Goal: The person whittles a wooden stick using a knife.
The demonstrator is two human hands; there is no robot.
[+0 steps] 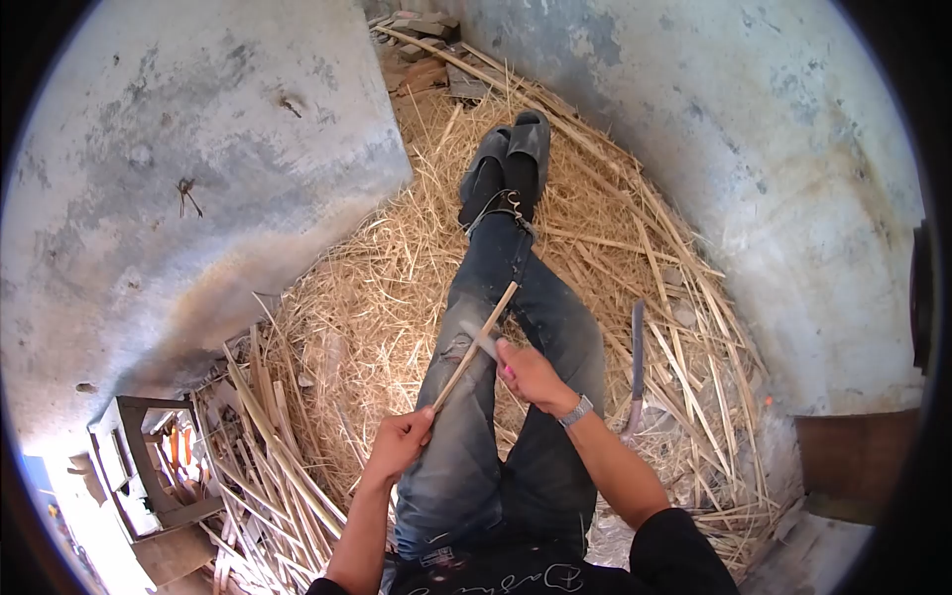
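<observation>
My left hand (399,443) is closed round the near end of a narrow bamboo strip (462,368). The strip slants up and away over my jeans, its far end close to a dark cord (520,260) that runs down from a wire loop (511,203) near my ankles. In my right hand (534,375) is a knife (487,343), gripped by a handle that shows a bit of pink. Its blade lies across the strip, at about the middle of its length. The blade's edge is too blurred to make out.
Pale shavings (357,297) cover the floor around my outstretched legs. Long bamboo strips (273,436) lie at left and along the right wall. A long dark blade (637,347) rests right of my leg. A wooden frame (154,461) stands lower left; bricks (421,50) lie beyond my feet.
</observation>
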